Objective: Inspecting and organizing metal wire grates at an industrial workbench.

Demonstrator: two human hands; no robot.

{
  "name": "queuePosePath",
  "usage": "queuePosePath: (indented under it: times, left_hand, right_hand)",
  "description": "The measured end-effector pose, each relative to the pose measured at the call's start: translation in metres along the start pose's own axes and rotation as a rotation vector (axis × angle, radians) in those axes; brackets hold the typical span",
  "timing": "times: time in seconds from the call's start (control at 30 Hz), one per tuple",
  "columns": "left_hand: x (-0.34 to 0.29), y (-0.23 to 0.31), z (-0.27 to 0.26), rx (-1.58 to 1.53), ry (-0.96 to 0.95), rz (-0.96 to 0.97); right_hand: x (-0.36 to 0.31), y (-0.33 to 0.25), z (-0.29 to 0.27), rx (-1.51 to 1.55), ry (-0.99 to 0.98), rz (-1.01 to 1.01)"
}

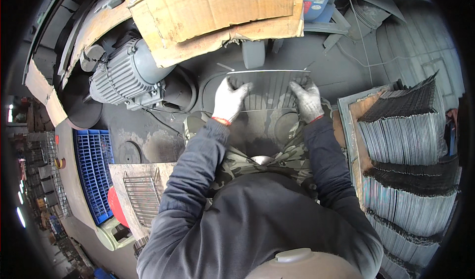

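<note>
Both my hands wear pale knitted work gloves with red cuff edging. Between them, over my camouflage trousers, a thin wire rack (267,71) is held up by its sides. Its bright far rod stands out, while the thin bars are hard to see against the dark floor. My left hand (231,99) grips the rack's left side, thumb turned inward. At the right side, my right hand (307,98) is closed on it in the same way. The fingertips of both hands are partly hidden.
Tall stacks of similar thin wire racks (403,135) stand at the right. Cardboard sheets (217,11) overhang the far side, beside a grey electric motor (123,76). At the left are a blue plastic crate (94,172) and several wire racks (141,196) on a board.
</note>
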State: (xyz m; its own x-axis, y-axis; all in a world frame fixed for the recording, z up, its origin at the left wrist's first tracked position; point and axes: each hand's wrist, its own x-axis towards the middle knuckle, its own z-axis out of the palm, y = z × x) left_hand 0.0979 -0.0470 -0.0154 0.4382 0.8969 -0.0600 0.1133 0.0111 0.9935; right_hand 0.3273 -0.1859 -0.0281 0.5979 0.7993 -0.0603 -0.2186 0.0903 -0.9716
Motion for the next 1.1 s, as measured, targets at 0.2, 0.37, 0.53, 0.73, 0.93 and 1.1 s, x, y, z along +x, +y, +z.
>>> queuePosePath:
  times: [0.2, 0.37, 0.53, 0.73, 0.93, 1.1]
  left_hand:
    - [0.02, -0.017, 0.003, -0.016, -0.038, -0.155]
    - [0.001, -0.039, -0.061, -0.125, 0.096, -0.234]
    - [-0.032, -0.025, -0.074, -0.233, 0.123, -0.186]
    - [-0.077, 0.016, -0.035, -0.297, 0.054, -0.011]
    - [-0.12, 0.067, -0.012, -0.336, 0.044, 0.005]
    - [-0.124, 0.083, -0.021, -0.337, 0.026, 0.048]
  right_hand:
    - [0.022, 0.0, 0.0, -0.098, 0.041, 0.205]
    - [0.035, 0.03, 0.054, -0.209, -0.174, 0.218]
    - [0.013, 0.014, 0.074, -0.243, -0.186, 0.309]
    - [-0.043, -0.065, 0.038, -0.235, -0.156, 0.075]
    - [-0.113, -0.089, 0.002, -0.093, -0.019, -0.061]
    - [-0.132, -0.102, 0.009, -0.197, -0.012, -0.113]
